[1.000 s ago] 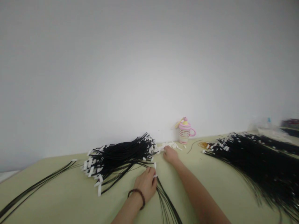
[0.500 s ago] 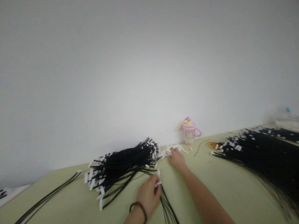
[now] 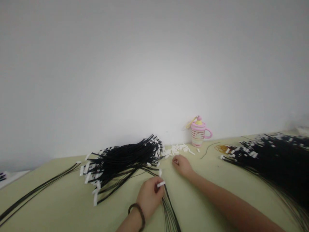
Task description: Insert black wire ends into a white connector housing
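Observation:
My left hand (image 3: 150,197), with a dark bead bracelet on its wrist, pinches the white-tipped end (image 3: 161,184) of a thin black cable from a small bunch (image 3: 170,212) running toward me. My right hand (image 3: 182,165) rests on the table a little farther back, fingers curled; a small white piece may be in them, but it is too small to tell. Just beyond it lie loose white connector pieces (image 3: 177,149). A fanned heap of black cables with white ends (image 3: 120,161) lies to the left of both hands.
A pink striped lidded cup (image 3: 200,132) stands by the white wall. A large heap of black cables (image 3: 272,158) covers the right side of the pale green table (image 3: 60,206). A few long black cables (image 3: 36,190) trail off to the left.
My right hand has drawn back from the white connector pieces toward me. My left hand has lifted the white-tipped cable end slightly. The camera view has shifted a little.

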A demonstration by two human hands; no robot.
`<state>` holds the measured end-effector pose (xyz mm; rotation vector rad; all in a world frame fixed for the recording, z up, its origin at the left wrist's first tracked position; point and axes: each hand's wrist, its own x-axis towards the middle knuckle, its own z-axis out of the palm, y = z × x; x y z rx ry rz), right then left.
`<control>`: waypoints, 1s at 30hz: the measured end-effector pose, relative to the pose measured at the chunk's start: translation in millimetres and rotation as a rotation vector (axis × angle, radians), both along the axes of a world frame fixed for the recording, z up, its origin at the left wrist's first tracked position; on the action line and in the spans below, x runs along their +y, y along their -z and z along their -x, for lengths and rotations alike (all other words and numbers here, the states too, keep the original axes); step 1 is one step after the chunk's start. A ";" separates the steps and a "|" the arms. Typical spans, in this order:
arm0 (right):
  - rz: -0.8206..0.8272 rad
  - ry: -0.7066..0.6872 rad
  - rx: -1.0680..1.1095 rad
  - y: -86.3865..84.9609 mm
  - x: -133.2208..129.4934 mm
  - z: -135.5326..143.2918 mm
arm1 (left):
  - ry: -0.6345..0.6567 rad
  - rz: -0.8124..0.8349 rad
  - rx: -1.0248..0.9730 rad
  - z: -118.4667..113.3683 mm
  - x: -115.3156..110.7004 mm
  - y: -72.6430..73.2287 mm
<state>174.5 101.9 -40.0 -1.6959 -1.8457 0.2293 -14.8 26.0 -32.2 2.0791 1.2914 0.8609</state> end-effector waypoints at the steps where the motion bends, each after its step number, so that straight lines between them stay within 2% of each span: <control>1: 0.002 -0.057 0.008 0.6 -10.5 -0.4 | 0.026 0.074 -0.115 -5.5 -2.5 -0.3; 4: 0.008 -0.223 0.175 2.3 -48.4 -3.9 | 0.093 0.322 -0.333 -21.8 -15.7 -6.0; 6: 0.012 -0.346 0.463 3.0 -74.7 -8.1 | 0.132 0.537 -0.425 -28.3 -25.1 -11.9; 7: 0.028 -0.389 0.589 3.3 -86.6 -10.3 | 0.190 0.627 -0.476 -29.6 -28.7 -14.5; 10: 0.140 -0.434 0.824 2.9 -111.7 -16.3 | 0.298 0.747 -0.572 -27.9 -33.4 -19.2; 14: 0.310 -0.436 0.993 -1.2 -118.7 -19.6 | 0.316 0.802 -0.621 -24.7 -32.7 -19.4; 18: 0.360 -0.415 1.102 -5.3 -115.3 -19.4 | 0.252 0.812 -0.619 -27.5 -33.2 -17.5; 21: 0.372 -0.439 1.179 -6.5 -115.4 -18.7 | 0.196 0.738 -0.668 -28.9 -36.6 -18.2; 25: 0.397 -0.458 1.149 -11.4 -117.5 -17.9 | 0.217 0.569 -0.400 -25.9 -43.5 -24.4; 30: 0.425 -0.443 1.064 -19.0 -117.7 -17.1 | 0.242 0.633 -0.376 -18.3 -43.1 -25.4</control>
